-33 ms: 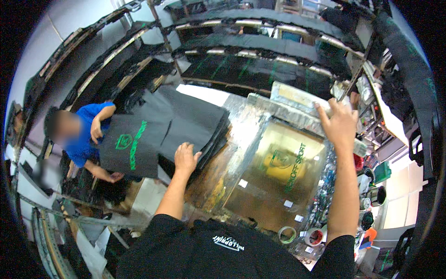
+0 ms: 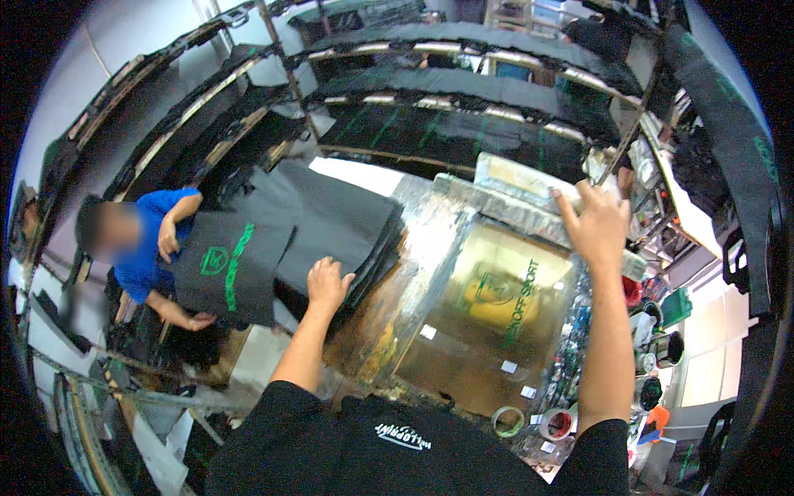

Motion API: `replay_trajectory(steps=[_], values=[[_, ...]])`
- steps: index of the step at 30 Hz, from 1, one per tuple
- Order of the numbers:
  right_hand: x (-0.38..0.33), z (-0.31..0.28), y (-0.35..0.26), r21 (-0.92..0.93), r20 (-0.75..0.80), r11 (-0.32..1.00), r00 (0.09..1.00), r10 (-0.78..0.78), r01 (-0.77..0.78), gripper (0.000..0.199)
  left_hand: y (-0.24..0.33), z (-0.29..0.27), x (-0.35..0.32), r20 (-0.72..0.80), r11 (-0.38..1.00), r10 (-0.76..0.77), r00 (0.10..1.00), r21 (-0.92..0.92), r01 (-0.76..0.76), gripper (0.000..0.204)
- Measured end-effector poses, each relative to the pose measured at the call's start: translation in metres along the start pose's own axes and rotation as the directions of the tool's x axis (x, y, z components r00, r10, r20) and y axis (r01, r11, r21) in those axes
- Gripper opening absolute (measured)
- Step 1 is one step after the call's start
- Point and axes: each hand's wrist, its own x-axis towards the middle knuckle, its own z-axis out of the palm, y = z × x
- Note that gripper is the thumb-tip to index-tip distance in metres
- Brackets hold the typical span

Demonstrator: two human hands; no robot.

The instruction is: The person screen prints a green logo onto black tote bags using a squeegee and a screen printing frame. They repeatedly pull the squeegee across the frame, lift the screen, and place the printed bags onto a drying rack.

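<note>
My left hand (image 2: pixel 329 286) is open, thumb apart, at the near right edge of a stack of black fabric sheets (image 2: pixel 335 223). At the far right corner of a screen-printing frame (image 2: pixel 517 207), my right hand (image 2: pixel 597 221) has its fingers spread, the thumb against a long pale board (image 2: pixel 521 178) on the far bar. The contact of its other fingertips is hidden. Below it lies the yellowish mesh (image 2: pixel 463 331) with a green crest and lettering. Left of the stack, a co-worker in a blue shirt (image 2: pixel 149 236) has both hands at a black sheet with a green print (image 2: pixel 236 285).
Racks of black sheets (image 2: pixel 463 128) stand beyond the table (image 2: pixel 364 347). Two tape rolls (image 2: pixel 557 424) sit near the frame's near right corner. Along the right edge stand jars and cans (image 2: pixel 668 349) and a green container (image 2: pixel 676 306). A metal rail (image 2: pixel 190 397) runs at the lower left.
The whole view has shifted slightly. Both my hands stay at the same places on the stack and the frame corner. The co-worker's lower hand looks more opened out.
</note>
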Motion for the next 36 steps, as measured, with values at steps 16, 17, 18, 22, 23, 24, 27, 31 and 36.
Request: replay_trajectory(steps=[16, 17, 18, 22, 23, 24, 27, 31, 36], values=[[-0.004, -0.005, -0.001, 0.056, -0.050, 0.998, 0.999, -0.004, 0.007, 0.052, -0.010, 0.012, 0.087, 0.271, 0.968, -0.100, 0.958, 0.250, 0.030, 0.036], [-0.005, -0.004, 0.003, 0.042, -0.049, 0.999, 0.999, 0.005, -0.003, 0.053, -0.002, 0.005, 0.091, 0.256, 0.961, -0.020, 0.966, 0.271, -0.052, 0.034], [-0.003, -0.003, 0.003, 0.031, 0.007, 0.999, 1.000, 0.027, -0.027, 0.054, 0.007, -0.002, 0.094, 0.242, 0.947, 0.061, 0.968, 0.293, -0.133, 0.033], [-0.004, 0.009, 0.016, -0.045, -0.052, 0.999, 0.999, 0.012, -0.014, 0.062, 0.073, 0.012, 0.080, 0.310, 0.830, 0.377, 0.873, 0.306, -0.467, 0.015], [0.000, 0.004, 0.009, -0.029, 0.012, 0.999, 1.000, 0.013, -0.013, 0.062, 0.075, 0.026, 0.067, 0.285, 0.848, 0.396, 0.873, 0.251, -0.467, 0.014], [0.001, 0.003, 0.007, 0.063, -0.003, 0.998, 1.000, 0.010, -0.009, 0.060, 0.094, 0.036, 0.053, 0.374, 0.818, 0.419, 0.827, 0.241, -0.523, 0.016], [-0.003, -0.002, 0.010, 0.035, -0.056, 0.999, 0.998, 0.013, -0.011, 0.058, 0.203, 0.053, 0.030, 0.669, 0.814, 0.326, 0.668, 0.161, -0.558, 0.023], [-0.006, -0.001, 0.010, 0.064, -0.087, 0.998, 0.996, 0.005, 0.000, 0.056, 0.294, 0.102, 0.007, 0.623, 0.807, 0.500, 0.602, -0.082, -0.585, 0.026], [-0.009, -0.004, 0.004, 0.100, -0.101, 0.995, 0.995, 0.004, 0.006, 0.056, 0.380, 0.133, 0.020, 0.600, 0.853, 0.519, 0.608, -0.320, -0.412, 0.032]])
